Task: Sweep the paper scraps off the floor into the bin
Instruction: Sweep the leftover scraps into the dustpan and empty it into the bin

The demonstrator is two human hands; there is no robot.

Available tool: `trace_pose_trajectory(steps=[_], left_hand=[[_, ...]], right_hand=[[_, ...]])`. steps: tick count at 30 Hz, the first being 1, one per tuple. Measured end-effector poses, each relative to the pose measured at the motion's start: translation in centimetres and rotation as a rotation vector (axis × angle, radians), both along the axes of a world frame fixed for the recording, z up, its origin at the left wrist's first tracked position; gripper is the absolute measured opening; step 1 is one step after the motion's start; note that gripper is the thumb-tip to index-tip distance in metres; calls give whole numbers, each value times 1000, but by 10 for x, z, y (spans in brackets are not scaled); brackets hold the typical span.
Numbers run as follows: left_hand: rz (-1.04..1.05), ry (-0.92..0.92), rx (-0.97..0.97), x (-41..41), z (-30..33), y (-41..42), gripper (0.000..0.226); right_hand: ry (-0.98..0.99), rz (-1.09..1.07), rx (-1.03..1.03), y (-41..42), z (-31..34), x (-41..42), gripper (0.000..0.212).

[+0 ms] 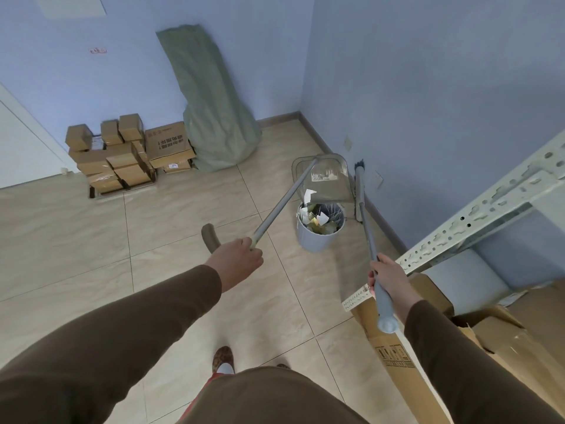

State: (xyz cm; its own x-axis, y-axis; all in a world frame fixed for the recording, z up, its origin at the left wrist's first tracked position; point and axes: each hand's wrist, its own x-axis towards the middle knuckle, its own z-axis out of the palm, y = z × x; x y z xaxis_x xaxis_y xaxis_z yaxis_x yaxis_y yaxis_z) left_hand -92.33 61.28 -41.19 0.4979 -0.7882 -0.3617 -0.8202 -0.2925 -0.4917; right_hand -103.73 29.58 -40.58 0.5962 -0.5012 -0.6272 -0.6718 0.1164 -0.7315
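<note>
Head view: we're tipping dustpan (pixel 324 179) over bin (pixel 318 237) near floor corner, left hand (pixel 241 258) gripping its handle so scraps (pixel 318 220) slide in; right hand (pixel 389 276) gripping broom (pixel 362 197) aside by wall.

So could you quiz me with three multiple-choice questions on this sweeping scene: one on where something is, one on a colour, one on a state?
1. Where is the dustpan?
A. flat on the floor by the boxes
B. tipped above the bin
C. on the metal shelf

2. What colour is the tall sack leaning in the corner?
A. green
B. red
C. black

3. What is the right hand doing?
A. hanging free
B. pressing on the wall
C. gripping the broom handle

Answers: 1 B, the pan hangs over the bin's open mouth with a scrap at its lip; 2 A, the sack is pale green; 3 C, its fingers curl round the handle.
</note>
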Motion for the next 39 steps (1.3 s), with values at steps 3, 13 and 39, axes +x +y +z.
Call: trace_pose_trajectory(steps=[3, 13, 39], left_hand=[[34, 22, -45, 4, 9, 13, 27], [181, 107, -229, 8, 23, 50, 32], [616, 232, -565, 56, 56, 16, 29]], right_hand=[[-8, 2, 5, -1, 7, 3, 12], [-28, 14, 95, -3, 19, 10, 13], [-61, 95, 184, -19, 38, 59, 18]])
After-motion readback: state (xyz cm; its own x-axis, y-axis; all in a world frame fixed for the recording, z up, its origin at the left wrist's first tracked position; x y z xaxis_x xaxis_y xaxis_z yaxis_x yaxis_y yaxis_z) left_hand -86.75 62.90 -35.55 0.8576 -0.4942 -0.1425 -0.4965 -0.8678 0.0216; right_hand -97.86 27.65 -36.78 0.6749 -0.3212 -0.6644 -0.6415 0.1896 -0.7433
